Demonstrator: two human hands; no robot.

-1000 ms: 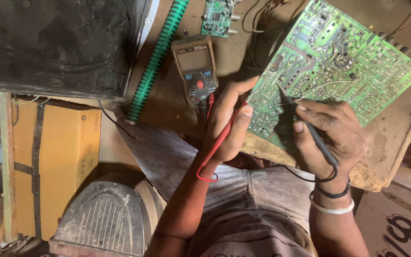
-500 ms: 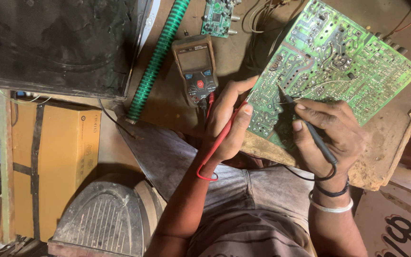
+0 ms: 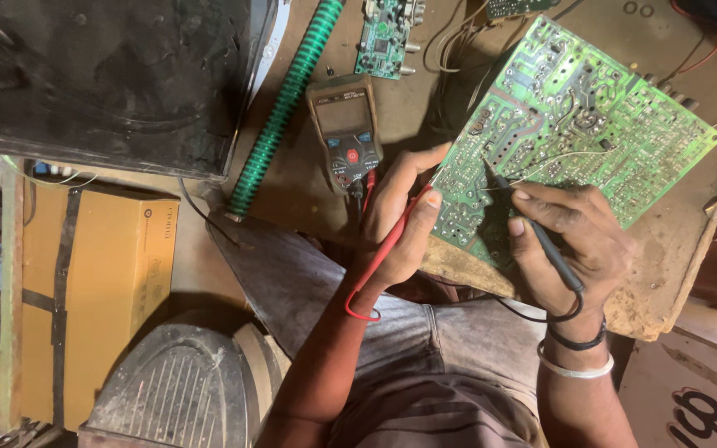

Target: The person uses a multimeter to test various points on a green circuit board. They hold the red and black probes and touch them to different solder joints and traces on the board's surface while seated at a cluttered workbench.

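A large green circuit board [image 3: 591,124] lies solder side up on a worn wooden bench [image 3: 674,249]. My left hand [image 3: 400,216] pinches a red meter probe [image 3: 392,241] whose tip touches the board's left edge. My right hand [image 3: 578,241] grips a black meter probe [image 3: 533,228] like a pen, tip pressed on the board's lower left area. A brown handheld multimeter [image 3: 346,133] rests on the bench just left of my left hand, both leads running to it.
A green ribbed hose [image 3: 284,99] lies diagonally left of the meter. A small green circuit board [image 3: 387,37] sits at the top. A dark flat panel [image 3: 101,79] fills the upper left. Below it stand a yellow cardboard box [image 3: 97,282] and a grey ribbed casing [image 3: 176,390].
Both hands keep their probes on the board almost unmoved. The view has drifted slightly.
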